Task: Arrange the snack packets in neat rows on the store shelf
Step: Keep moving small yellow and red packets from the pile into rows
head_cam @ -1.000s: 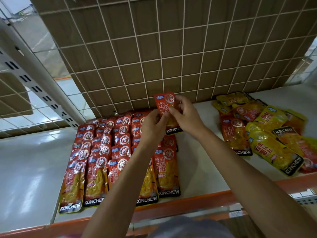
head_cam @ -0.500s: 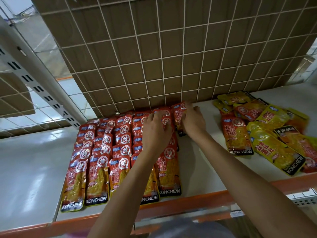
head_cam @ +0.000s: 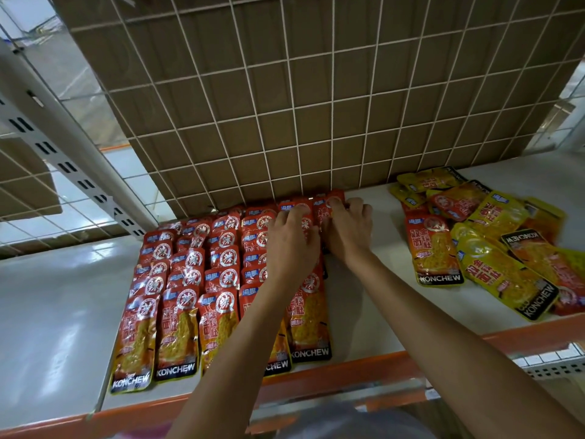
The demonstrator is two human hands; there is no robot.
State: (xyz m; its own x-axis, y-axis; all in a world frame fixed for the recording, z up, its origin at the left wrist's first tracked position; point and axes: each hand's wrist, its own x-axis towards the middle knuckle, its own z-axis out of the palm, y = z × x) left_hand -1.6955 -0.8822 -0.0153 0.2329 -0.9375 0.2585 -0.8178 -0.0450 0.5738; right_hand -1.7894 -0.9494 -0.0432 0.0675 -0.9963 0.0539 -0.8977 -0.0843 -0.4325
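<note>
The left hand (head_cam: 291, 245) is laid with its grip spread, fingertips pressed down on the red snack packets (head_cam: 186, 280). Just to its right, the right hand (head_cam: 349, 231) is set with fingers bent onto the rearmost red packet (head_cam: 336, 196); whether that grip pinches it cannot be told. To the left of and nearer than the grip, the red packets are laid in overlapping rows on the shelf (head_cam: 357, 312). Well to the right, a loose pile of yellow and red packets (head_cam: 493, 248) is seen. Behind the grip, a wire grid (head_cam: 330, 122) is backed by cardboard (head_cam: 221, 90).
</note>
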